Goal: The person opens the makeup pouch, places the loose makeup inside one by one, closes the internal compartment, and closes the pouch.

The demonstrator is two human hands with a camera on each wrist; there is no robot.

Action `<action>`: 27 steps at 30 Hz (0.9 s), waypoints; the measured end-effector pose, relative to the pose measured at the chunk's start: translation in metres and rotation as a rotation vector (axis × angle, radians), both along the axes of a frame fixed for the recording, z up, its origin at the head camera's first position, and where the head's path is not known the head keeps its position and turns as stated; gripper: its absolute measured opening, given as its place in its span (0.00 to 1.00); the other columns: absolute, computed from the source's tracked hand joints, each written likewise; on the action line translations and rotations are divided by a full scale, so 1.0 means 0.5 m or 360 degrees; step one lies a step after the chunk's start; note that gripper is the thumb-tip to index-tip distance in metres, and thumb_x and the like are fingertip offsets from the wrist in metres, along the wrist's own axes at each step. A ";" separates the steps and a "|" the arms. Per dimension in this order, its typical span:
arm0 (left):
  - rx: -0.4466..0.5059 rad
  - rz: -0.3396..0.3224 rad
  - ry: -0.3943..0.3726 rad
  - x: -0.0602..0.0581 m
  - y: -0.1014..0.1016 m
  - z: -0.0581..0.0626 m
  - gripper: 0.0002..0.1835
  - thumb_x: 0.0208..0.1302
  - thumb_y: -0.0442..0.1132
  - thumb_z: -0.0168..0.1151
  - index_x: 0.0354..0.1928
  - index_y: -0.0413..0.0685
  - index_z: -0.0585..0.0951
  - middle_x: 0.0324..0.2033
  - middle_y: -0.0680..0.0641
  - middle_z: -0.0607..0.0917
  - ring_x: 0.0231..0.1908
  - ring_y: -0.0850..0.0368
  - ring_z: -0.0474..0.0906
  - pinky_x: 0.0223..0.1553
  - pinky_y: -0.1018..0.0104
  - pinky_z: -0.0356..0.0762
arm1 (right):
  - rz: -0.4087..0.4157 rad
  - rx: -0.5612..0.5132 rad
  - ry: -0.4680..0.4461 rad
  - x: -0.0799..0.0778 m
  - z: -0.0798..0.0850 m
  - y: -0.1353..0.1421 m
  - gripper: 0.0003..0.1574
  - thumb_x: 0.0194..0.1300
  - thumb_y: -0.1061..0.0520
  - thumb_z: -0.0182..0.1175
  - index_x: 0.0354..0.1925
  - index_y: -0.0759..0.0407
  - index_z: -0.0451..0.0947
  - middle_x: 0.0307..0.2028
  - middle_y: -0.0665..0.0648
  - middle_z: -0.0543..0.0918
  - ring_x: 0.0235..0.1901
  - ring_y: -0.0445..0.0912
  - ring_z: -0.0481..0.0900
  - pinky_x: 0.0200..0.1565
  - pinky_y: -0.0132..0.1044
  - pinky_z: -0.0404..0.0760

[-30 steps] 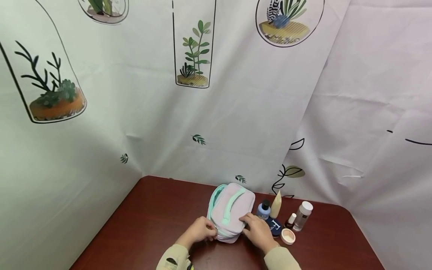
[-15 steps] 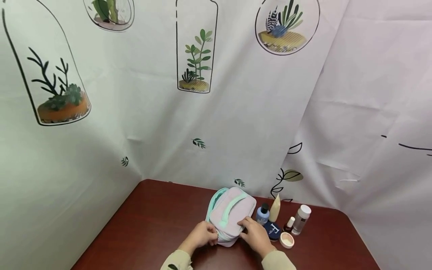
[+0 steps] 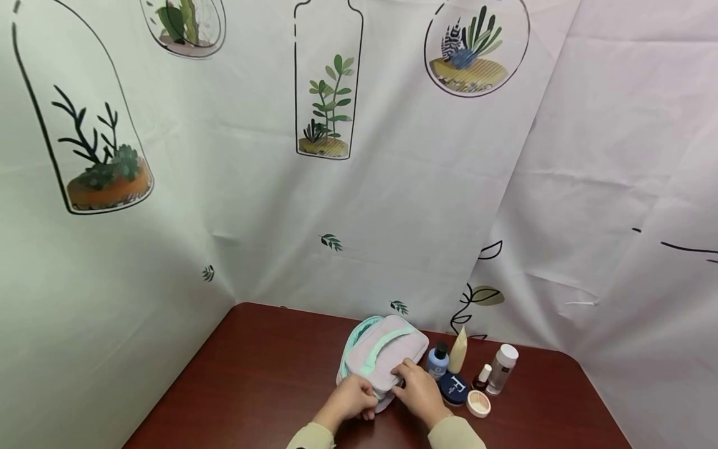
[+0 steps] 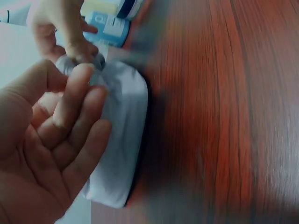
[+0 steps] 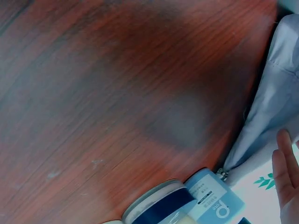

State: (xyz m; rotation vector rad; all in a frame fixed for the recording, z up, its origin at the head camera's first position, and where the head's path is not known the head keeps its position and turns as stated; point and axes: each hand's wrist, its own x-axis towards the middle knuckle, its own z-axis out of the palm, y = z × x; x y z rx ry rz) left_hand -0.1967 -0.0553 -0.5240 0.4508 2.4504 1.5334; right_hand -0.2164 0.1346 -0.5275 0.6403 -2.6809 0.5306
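Observation:
A pale pink toiletry bag with a mint handle strap lies on the table, its mint-edged lid parted from the body along the left side. At its near corner my left hand pinches a small teal piece, apparently the zipper pull, between thumb and index finger; the other fingers are loosely bent in the left wrist view. My right hand grips the bag's near right edge, fingertips on the lid and thumb lower down. Only some of its fingers show in the right wrist view.
Right of the bag stand a blue bottle, a cream tube, a navy round compact, a nail polish bottle, a clear white-capped bottle and a small round pot. A printed cloth hangs behind the table.
My left hand has moved rightward round the bag's near left corner to its front side. The bag has turned slightly. My right hand keeps its hold on the near right edge.

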 end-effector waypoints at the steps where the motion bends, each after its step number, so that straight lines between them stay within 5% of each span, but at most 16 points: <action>1: 0.0010 0.0011 -0.0023 0.001 0.002 0.000 0.09 0.45 0.26 0.57 0.13 0.42 0.76 0.08 0.50 0.78 0.10 0.63 0.72 0.12 0.69 0.68 | 0.0012 0.0010 0.0015 0.000 0.000 -0.001 0.15 0.43 0.56 0.72 0.33 0.52 0.80 0.29 0.43 0.72 0.25 0.36 0.70 0.28 0.34 0.72; 9: -0.0029 0.0010 -0.0081 -0.002 -0.009 -0.003 0.08 0.46 0.26 0.56 0.14 0.41 0.76 0.08 0.50 0.78 0.11 0.63 0.73 0.12 0.68 0.68 | 0.0032 0.0084 0.0103 0.003 -0.007 0.005 0.20 0.46 0.68 0.67 0.41 0.59 0.81 0.41 0.52 0.78 0.39 0.46 0.80 0.37 0.41 0.77; 16: 0.0195 -0.0005 -0.0187 -0.010 0.009 0.000 0.07 0.51 0.26 0.56 0.18 0.34 0.77 0.11 0.46 0.80 0.11 0.62 0.75 0.12 0.72 0.69 | -0.0064 -0.0154 0.0427 -0.020 -0.003 0.002 0.08 0.45 0.68 0.66 0.27 0.58 0.81 0.27 0.50 0.77 0.25 0.45 0.78 0.26 0.39 0.74; 27: 0.0236 0.0167 -0.0208 0.000 0.043 0.004 0.07 0.51 0.25 0.55 0.19 0.34 0.79 0.10 0.46 0.79 0.10 0.63 0.74 0.12 0.72 0.70 | -0.0241 -0.0186 0.0192 -0.024 0.007 -0.008 0.09 0.46 0.67 0.68 0.26 0.55 0.82 0.25 0.47 0.76 0.26 0.46 0.78 0.30 0.38 0.75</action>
